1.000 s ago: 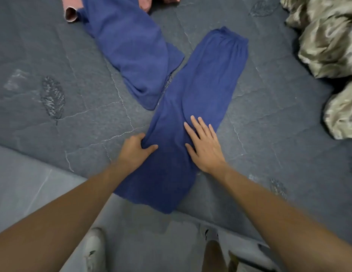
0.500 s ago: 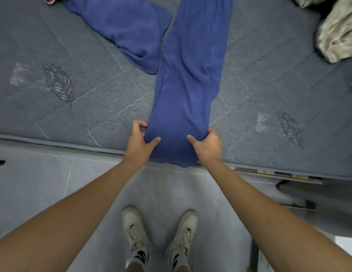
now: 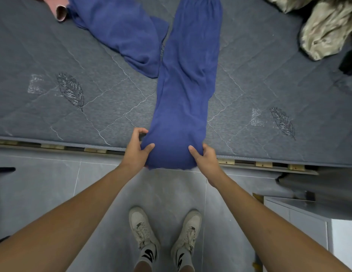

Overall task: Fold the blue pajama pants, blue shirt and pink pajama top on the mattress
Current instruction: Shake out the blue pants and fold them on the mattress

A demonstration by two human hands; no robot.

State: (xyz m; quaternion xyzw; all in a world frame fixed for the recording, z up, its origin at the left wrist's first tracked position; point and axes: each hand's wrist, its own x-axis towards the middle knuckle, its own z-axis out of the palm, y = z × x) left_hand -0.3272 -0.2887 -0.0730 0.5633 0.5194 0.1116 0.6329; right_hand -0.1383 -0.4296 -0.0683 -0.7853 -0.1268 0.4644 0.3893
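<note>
pants hem now pulled past the mattress (image 3: 53,118) edge.
left hand (image 3: 136,152) and right hand (image 3: 205,160) each pinch the blue pajama pants (image 3: 187,85) hem; blue shirt (image 3: 124,30) lies beside them.

soft even light, faint shadows, slight softness, wide-angle bending at edges.

Arms: my left hand (image 3: 136,152) and right hand (image 3: 205,159) are bare, no sleeves showing.
Shoes (image 3: 142,226): my off-white lace-up sneakers.
Socks (image 3: 148,255): white with black markings.

grey tiled floor (image 3: 43,193), pale cabinet (image 3: 300,218) at right.
</note>
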